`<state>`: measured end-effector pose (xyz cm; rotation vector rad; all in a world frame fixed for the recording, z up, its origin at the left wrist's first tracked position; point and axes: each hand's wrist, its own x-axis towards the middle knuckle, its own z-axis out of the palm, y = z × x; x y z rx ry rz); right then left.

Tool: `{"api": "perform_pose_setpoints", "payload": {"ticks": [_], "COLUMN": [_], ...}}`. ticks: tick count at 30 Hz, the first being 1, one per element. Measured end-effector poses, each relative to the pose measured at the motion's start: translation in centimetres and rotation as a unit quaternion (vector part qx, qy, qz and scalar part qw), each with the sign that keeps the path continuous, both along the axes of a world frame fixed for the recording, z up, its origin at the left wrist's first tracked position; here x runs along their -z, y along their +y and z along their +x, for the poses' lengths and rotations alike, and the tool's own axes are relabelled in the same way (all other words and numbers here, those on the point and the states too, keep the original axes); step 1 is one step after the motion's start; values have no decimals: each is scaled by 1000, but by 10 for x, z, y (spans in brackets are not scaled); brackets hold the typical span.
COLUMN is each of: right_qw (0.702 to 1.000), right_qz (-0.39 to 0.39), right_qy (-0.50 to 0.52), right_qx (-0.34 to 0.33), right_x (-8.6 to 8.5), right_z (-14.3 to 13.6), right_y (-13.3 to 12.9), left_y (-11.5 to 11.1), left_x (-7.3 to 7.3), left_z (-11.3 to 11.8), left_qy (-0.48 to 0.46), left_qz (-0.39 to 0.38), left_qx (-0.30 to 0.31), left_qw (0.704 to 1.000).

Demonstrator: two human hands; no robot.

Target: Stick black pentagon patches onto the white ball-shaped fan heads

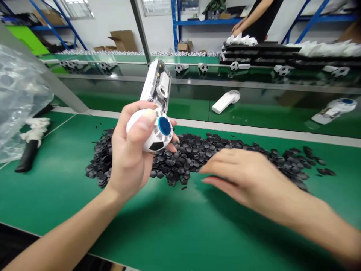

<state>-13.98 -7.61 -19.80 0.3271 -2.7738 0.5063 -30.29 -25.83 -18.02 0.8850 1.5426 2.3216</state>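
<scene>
My left hand (pixel 131 146) is closed around a white handheld device (pixel 155 109) with a round, football-patterned head. Its handle points up and away, with the inner parts exposed. A round blue disc sits on the head, and a black pentagon patch shows near its lower edge. My right hand (pixel 242 173), somewhat blurred, is over the near edge of a long pile of small black pentagon pieces (pixel 194 154). Its fingers reach left, with thumb and forefinger tips slightly apart. Nothing is visible between them.
Beyond the green tabletop (pixel 169 226), a white device (pixel 225 101) and a partly open device (pixel 334 111) lie on a green belt. Farther back stand football-headed devices and black trays (pixel 254 51). A black-handled tool (pixel 29 154) and plastic bag (pixel 19 101) are at left. Another person's arm (pixel 254 17) shows behind.
</scene>
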Motion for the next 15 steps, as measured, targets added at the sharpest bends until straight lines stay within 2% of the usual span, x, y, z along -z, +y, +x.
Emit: {"api": "perform_pose_setpoints", "payload": {"ticks": [3, 6, 15], "right_qw": [997, 995, 989], "right_qz": [43, 61, 129], "right_qy": [-18, -16, 37], "right_qx": [-57, -76, -69], "right_x": [26, 43, 44], "right_z": [-28, -37, -40], "right_y": [-19, -25, -32], "left_y": [1, 1, -1], "left_x": [3, 6, 11], "left_z": [-2, -4, -4], "left_qy": [5, 12, 16], "left_qz": [5, 9, -3], "left_qx": [-12, -18, 7], "left_qw": [1000, 1000, 1000]}}
